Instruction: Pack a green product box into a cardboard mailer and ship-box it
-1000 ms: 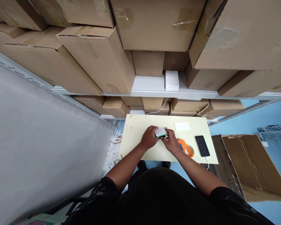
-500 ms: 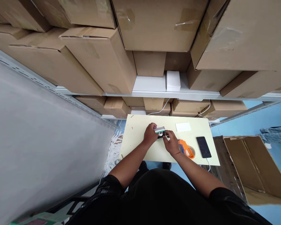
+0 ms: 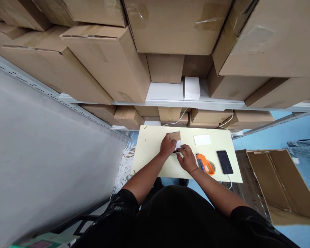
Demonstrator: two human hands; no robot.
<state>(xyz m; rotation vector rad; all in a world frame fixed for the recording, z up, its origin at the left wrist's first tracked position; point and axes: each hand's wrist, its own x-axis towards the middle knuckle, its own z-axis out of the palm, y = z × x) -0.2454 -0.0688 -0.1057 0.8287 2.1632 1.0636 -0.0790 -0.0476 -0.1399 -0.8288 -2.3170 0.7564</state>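
Note:
A small cardboard box [image 3: 175,136] is held over the pale table, showing a brown panel at its far end and a white part nearer me. My left hand [image 3: 167,146] is closed on its left side, thumb lying across it. My right hand [image 3: 187,159] has its fingertips bent against the near right edge of the box. Something dark shows under the white part, between my hands; I cannot make out what it is. Right of my right hand lies an orange tape dispenser [image 3: 206,164] with a roll of tape.
On the table [image 3: 147,155] lie a white card [image 3: 202,140] and a black phone [image 3: 224,162] with a white cable. Shelves [image 3: 165,91] with stacked cartons stand beyond it. A large open carton [image 3: 281,182] is at the right, paper shreds [image 3: 125,163] at the left.
The small box has turned, so its brown panel and white part now face up instead of its narrow green-edged side. The shiny dark item between my hands is now mostly covered.

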